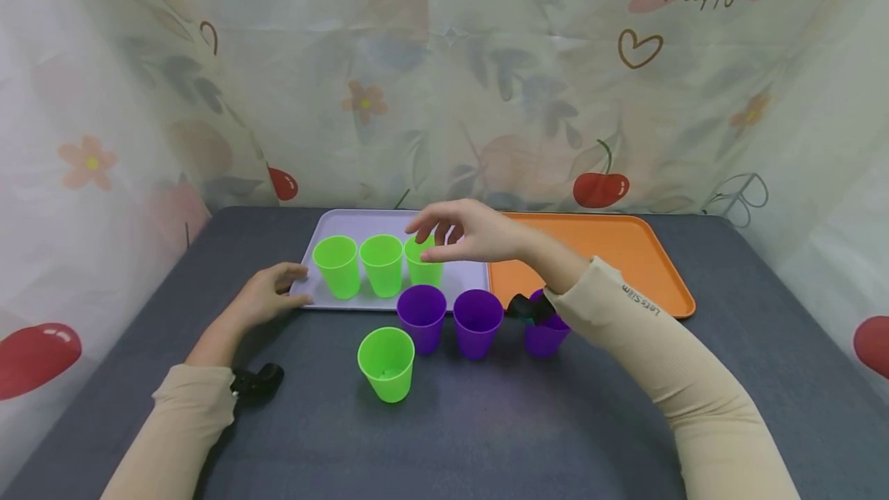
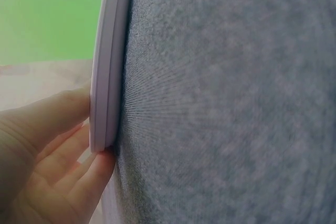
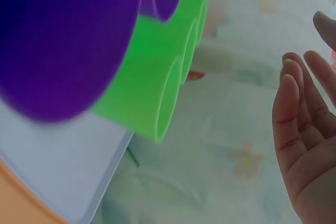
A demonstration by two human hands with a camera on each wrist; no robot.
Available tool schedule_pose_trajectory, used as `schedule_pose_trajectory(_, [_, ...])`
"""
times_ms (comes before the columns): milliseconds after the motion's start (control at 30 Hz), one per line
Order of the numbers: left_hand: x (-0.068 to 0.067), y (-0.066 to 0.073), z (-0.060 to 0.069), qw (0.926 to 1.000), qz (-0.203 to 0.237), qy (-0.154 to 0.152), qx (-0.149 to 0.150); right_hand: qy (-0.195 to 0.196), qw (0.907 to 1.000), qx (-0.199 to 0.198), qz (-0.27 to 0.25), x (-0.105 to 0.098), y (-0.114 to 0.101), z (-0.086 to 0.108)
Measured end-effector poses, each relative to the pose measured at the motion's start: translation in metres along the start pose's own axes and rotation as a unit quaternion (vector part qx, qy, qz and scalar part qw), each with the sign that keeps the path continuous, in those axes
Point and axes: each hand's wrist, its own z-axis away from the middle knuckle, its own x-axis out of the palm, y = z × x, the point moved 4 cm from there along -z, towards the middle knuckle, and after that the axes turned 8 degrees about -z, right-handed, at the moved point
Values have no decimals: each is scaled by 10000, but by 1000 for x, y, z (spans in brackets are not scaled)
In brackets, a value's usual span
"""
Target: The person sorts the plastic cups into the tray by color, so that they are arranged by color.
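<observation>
At the left end of the lavender tray point(image 1: 461, 278), my left hand point(image 1: 267, 295) holds the rim; the left wrist view shows the thumb over the tray edge point(image 2: 109, 66) and fingertips against its outer side. Three upright green cups point(image 1: 336, 268) point(image 1: 382, 267) point(image 1: 425, 272) stand in a row on that tray. My right hand point(image 1: 472, 231) hovers over the rightmost one, partly covering it, with loosely bent fingers. In the right wrist view the right hand point(image 3: 310, 145) holds nothing, apart from the green cups point(image 3: 136, 95) and a purple cup point(image 3: 63, 40).
Three purple cups point(image 1: 421, 320) point(image 1: 478, 324) point(image 1: 545, 339) stand along the trays' front side, the right one partly behind my right wrist. A separate green cup point(image 1: 387, 365) stands nearer the front. An orange tray point(image 1: 611, 253) lies at the right, against the lavender one.
</observation>
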Motion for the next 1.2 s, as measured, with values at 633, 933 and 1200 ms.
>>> schedule_pose_trajectory(633, [0, 1, 0, 10000, 34, -50, -6, -234, 9975, -217, -637, 46, -20, 28])
schedule_pose_trajectory(933, [0, 0, 1, 10000, 27, -28, 50, -297, 9974, -361, -540, 65, -18, 34])
schedule_pose_trajectory(1200, [-2, 6, 2, 10000, 55, -12, 31, -419, 9966, -335, -624, 85, -14, 36])
